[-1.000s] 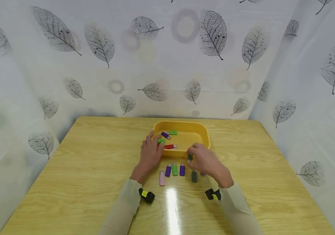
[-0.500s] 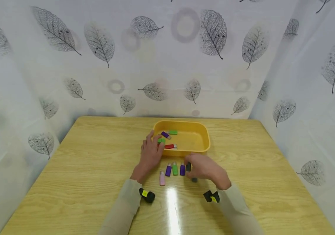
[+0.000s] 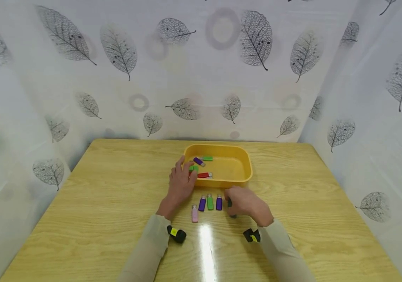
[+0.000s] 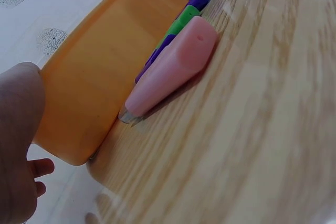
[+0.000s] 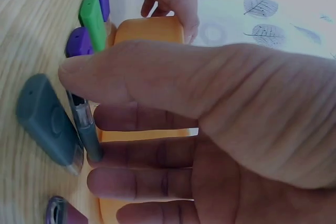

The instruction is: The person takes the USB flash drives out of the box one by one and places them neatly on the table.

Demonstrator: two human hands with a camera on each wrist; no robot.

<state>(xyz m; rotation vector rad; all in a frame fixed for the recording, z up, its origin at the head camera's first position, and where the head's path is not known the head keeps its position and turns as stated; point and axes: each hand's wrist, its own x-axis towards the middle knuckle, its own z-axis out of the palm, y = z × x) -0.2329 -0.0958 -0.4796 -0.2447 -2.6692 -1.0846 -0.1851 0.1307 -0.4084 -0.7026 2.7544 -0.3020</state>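
Observation:
My right hand (image 3: pixel 248 201) pinches a dark grey USB stick (image 5: pixel 86 129) between thumb and fingers, low over the table in front of the tray. Another dark grey USB stick (image 5: pixel 44 119) lies beside it, mostly covered by that hand in the head view. My left hand (image 3: pixel 180 183) holds the front left corner of the yellow tray (image 3: pixel 225 183). Left of the right hand lie a purple USB stick (image 3: pixel 219 203), a green one (image 3: pixel 210 202), a second purple one (image 3: pixel 202 203) and a pink one (image 4: pixel 173 66) set nearer to me.
Inside the tray are a red USB stick (image 3: pixel 204 175), green ones (image 3: pixel 207 158) and a purple one (image 3: pixel 199 161). One more purple stick (image 5: pixel 63 211) lies at the right. A leaf-printed curtain (image 3: pixel 201 78) surrounds the wooden table (image 3: pixel 116 188).
My right hand has come down from the tray's front edge towards the table with the grey USB stick, now covering more of the other grey one. My left hand stays at the tray.

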